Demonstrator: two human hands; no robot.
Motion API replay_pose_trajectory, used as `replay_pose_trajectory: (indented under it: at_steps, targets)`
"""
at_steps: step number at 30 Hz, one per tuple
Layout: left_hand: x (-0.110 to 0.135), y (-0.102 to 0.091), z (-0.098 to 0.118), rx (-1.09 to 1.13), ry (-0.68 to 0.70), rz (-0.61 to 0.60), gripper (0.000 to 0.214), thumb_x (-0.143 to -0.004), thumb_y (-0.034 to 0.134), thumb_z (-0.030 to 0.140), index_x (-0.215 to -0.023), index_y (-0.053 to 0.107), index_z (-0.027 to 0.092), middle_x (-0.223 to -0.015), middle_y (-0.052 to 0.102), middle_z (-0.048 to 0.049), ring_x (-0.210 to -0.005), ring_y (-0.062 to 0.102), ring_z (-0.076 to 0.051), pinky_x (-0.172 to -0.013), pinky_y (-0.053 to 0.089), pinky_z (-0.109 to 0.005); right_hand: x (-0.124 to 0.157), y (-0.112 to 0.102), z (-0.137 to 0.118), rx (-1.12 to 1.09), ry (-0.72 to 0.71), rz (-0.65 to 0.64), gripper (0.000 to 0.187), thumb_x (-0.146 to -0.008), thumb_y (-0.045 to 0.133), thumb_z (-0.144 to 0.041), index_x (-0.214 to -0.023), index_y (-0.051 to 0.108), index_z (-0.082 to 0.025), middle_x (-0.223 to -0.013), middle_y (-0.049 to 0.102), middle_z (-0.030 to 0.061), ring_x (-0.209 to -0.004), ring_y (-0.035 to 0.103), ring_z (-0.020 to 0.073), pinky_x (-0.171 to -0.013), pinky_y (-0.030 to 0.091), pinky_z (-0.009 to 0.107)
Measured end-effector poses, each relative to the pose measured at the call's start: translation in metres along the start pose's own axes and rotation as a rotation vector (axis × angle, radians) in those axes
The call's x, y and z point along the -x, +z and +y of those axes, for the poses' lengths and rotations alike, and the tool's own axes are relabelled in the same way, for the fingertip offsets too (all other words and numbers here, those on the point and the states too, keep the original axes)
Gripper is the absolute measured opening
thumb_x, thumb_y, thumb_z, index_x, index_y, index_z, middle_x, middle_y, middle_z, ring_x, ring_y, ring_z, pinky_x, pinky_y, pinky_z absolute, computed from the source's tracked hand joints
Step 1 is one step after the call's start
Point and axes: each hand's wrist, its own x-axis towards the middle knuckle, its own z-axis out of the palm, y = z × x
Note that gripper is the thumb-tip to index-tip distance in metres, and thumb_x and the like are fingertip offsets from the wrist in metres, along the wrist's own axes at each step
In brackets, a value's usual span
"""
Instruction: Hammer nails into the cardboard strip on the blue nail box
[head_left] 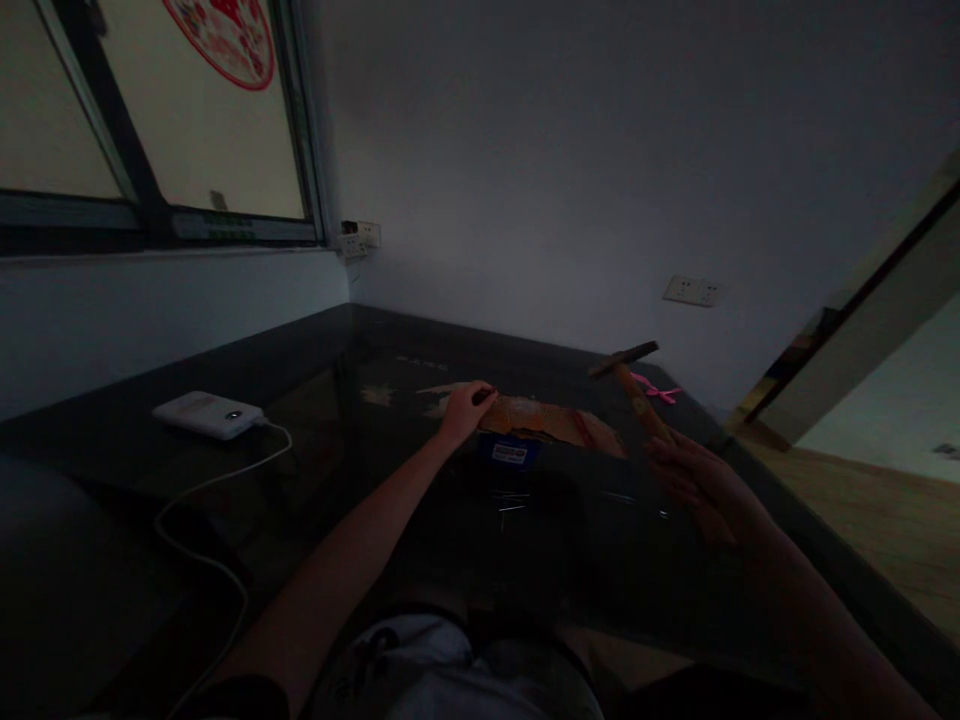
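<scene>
My right hand [697, 475] is wrapped round the wooden handle of a hammer [637, 395], which is raised above the right part of the table with its head up. At the left end of a worn piece of brown cardboard [555, 420], my left hand [465, 408] has its fingers curled together in a pinch. What lies between those fingertips is too dark and small to tell. Below the cardboard's front edge shows a blue box [511, 453] with a white label. Several thin shiny nails [514, 500] lie loose in front of it.
The dark glossy table [360, 340] meets the wall behind. On the left lies a white power bank [210, 414] with a white cable [202, 485] running to the near edge. A pink ribbon [656, 388] lies behind the hammer. Wall sockets [691, 291] sit above the table.
</scene>
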Motion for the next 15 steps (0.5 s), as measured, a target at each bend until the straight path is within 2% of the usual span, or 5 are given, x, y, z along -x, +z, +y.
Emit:
replay_pose_trajectory:
  at_steps: [3, 7, 11, 15]
  targets:
    - [0.000, 0.001, -0.002, -0.014, 0.000, 0.004, 0.013, -0.078, 0.056, 0.026, -0.080, 0.064, 0.016, -0.079, 0.066, -0.0033, -0.073, 0.060, -0.015, -0.069, 0.046, -0.026, -0.003, 0.030, -0.006, 0.029, 0.047, -0.139, 0.039, -0.074, 0.059, -0.036, -0.107, 0.045, -0.021, -0.054, 0.034, -0.0098, -0.032, 0.020, 0.0014, -0.027, 0.018, 0.013]
    - [0.001, 0.001, -0.003, -0.028, -0.001, 0.011, 0.011, -0.077, 0.057, 0.024, -0.080, 0.065, 0.016, -0.079, 0.067, -0.0036, -0.074, 0.061, -0.016, -0.070, 0.047, -0.027, 0.000, 0.068, -0.020, 0.098, 0.049, -0.292, 0.060, -0.075, 0.059, -0.034, -0.127, 0.034, -0.017, -0.045, 0.031, -0.0125, -0.030, 0.021, 0.0023, -0.027, 0.019, 0.013]
    - [0.001, 0.001, -0.004, -0.027, -0.026, 0.003, 0.012, -0.077, 0.057, 0.026, -0.079, 0.065, 0.016, -0.078, 0.067, -0.0038, -0.073, 0.061, -0.016, -0.070, 0.047, -0.028, 0.005, 0.093, -0.034, 0.159, -0.009, -0.303, 0.061, -0.077, 0.055, -0.034, -0.131, 0.033, -0.015, -0.041, 0.032, -0.0124, -0.029, 0.022, 0.0026, -0.027, 0.021, 0.013]
    - [0.002, 0.002, -0.002, -0.001, -0.044, 0.015, 0.013, -0.077, 0.056, 0.027, -0.078, 0.065, 0.016, -0.077, 0.067, -0.0039, -0.072, 0.061, -0.016, -0.070, 0.047, -0.028, 0.004, 0.102, -0.030, 0.254, -0.031, -0.287, 0.064, -0.076, 0.055, -0.032, -0.134, 0.031, -0.016, -0.041, 0.035, -0.0122, -0.029, 0.027, 0.0033, -0.027, 0.025, 0.013]
